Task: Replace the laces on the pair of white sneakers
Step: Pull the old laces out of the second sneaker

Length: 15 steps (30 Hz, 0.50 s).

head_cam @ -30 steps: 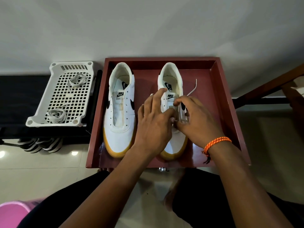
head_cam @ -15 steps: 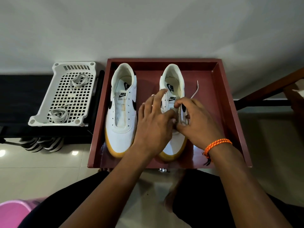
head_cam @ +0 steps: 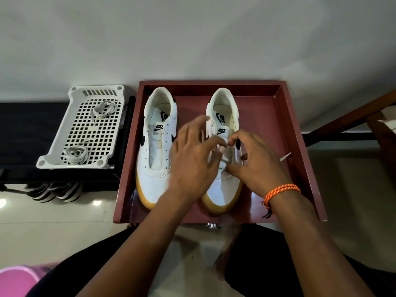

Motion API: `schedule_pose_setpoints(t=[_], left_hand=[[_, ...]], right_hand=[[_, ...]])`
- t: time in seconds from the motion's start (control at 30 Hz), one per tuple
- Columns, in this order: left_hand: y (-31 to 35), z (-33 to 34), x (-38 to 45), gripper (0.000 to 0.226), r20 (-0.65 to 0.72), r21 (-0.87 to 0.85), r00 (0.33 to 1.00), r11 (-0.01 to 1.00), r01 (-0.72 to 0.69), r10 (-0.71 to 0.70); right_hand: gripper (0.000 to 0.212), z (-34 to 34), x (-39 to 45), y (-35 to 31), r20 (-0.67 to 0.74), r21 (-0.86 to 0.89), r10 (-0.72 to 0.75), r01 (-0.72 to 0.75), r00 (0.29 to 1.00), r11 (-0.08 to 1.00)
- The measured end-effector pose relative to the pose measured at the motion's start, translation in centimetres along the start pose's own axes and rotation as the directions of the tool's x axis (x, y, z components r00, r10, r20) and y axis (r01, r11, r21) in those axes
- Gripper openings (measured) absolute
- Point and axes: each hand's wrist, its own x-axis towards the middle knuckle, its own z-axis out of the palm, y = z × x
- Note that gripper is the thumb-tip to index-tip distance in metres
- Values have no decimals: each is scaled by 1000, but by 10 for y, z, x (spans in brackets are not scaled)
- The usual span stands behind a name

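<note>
**Lacing the right sneaker**

We see both hands over the right shoe [head_cam: 222, 189] in the red tray [head_cam: 300, 168], its long axis running away from us, toe nearest. Right hand [head_cam: 259, 166] pinches the lace [head_cam: 225, 162] at the eyelets; its free tip [head_cam: 285, 157] lies out to the right. Left hand [head_cam: 192, 166] has fingers spread and blurred; its grip we cannot tell. Left shoe [head_cam: 157, 146] is unlaced. "NIKE" reads on both tongues. Spare laces sit in the white basket [head_cam: 53, 161].

Home entryway — tiled floor [head_cam: 53, 228], shoe rack [head_cam: 25, 133], striped shoes [head_cam: 53, 191] beneath.
</note>
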Motion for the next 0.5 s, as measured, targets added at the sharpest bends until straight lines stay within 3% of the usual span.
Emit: schedule_pose_setpoints(t=[0.1, 0.23, 0.37, 0.5], left_hand=[[8, 9, -7, 6, 132, 93, 990, 993, -69, 56], [-1, 4, -1, 8, 76, 128, 996, 991, -49, 40], [-3, 7, -8, 11, 153, 160, 982, 977, -138, 114], [3, 14, -9, 4, 128, 115, 987, 988, -107, 92]], right_hand=[[46, 0, 1, -1, 5, 1, -5, 5, 1000, 1000], [51, 2, 0, 0, 8, 2, 2, -2, 1000, 1000], [45, 1, 0, -1, 4, -2, -14, 14, 1000, 1000], [44, 0, -1, -2, 8, -12, -13, 13, 1000, 1000]])
